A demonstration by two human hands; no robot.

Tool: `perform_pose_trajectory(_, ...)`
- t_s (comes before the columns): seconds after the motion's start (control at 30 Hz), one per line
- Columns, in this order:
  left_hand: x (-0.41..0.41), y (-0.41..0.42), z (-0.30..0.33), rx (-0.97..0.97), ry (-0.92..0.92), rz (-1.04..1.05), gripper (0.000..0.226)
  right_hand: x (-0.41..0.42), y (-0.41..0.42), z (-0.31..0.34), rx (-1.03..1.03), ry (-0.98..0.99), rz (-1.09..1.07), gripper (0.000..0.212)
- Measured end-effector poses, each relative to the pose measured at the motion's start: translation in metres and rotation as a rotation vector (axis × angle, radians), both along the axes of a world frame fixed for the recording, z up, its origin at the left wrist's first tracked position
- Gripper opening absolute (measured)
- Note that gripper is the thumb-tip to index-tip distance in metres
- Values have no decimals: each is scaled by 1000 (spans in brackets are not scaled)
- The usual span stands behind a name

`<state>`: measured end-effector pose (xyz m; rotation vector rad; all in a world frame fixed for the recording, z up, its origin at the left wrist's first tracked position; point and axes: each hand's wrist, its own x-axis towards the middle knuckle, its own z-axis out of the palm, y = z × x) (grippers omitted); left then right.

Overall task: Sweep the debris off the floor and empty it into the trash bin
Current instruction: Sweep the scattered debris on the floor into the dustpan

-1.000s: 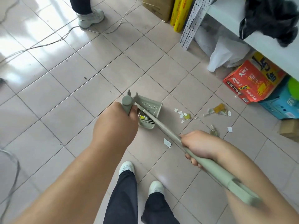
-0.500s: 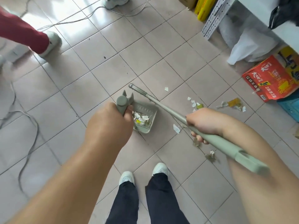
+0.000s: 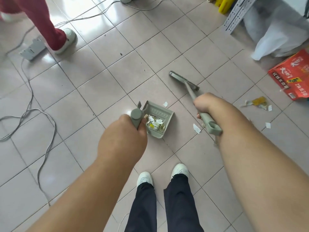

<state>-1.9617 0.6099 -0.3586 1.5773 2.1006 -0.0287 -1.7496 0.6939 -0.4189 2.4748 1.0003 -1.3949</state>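
Observation:
My left hand (image 3: 122, 138) grips the upright handle of a grey-green dustpan (image 3: 164, 114) that rests on the tiled floor. Paper scraps and wrappers (image 3: 155, 123) lie inside the pan. My right hand (image 3: 206, 104) is closed around the handle of a matching broom (image 3: 184, 80), whose head is beyond the pan, to its right. Loose debris stays on the floor: a white scrap (image 3: 196, 128) right of the pan, a small one (image 3: 165, 104) at its far edge, and a yellow wrapper (image 3: 258, 102) farther right. No trash bin is in view.
A person in red trousers (image 3: 50, 30) stands at the far left beside a grey power strip (image 3: 32, 49). Cables (image 3: 41, 113) trail over the left floor. A red carton (image 3: 291, 76), a white bag (image 3: 275, 41) and a metal shelf upright (image 3: 237, 15) crowd the right.
The broom has swung from across the pan out to the far right, and its head now shows. The view shifted left, bringing the person in red closer. The dustpan stays in my left hand.

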Motion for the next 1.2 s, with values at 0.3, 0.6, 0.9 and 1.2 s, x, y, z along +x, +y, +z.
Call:
perform_pose_trajectory(0.3, -13, -1, 4, -51, -23, -8, 38, -23, -34, -13, -116, 48, 21, 33)
perform_pose_trajectory(0.6, -10, 5, 7, -86, -51, 1, 34, -3, -70, 66, -141, 120, 27, 29)
perform_pose_trajectory(0.9, -10, 4, 9, -94, -42, -12, 32, -42, -38, 13, -68, 94, -18, 19)
perform_pose_trajectory(1.2, -7, 8, 12, -107, -62, -21, 33, -56, -80, 49, -230, 156, 67, 14)
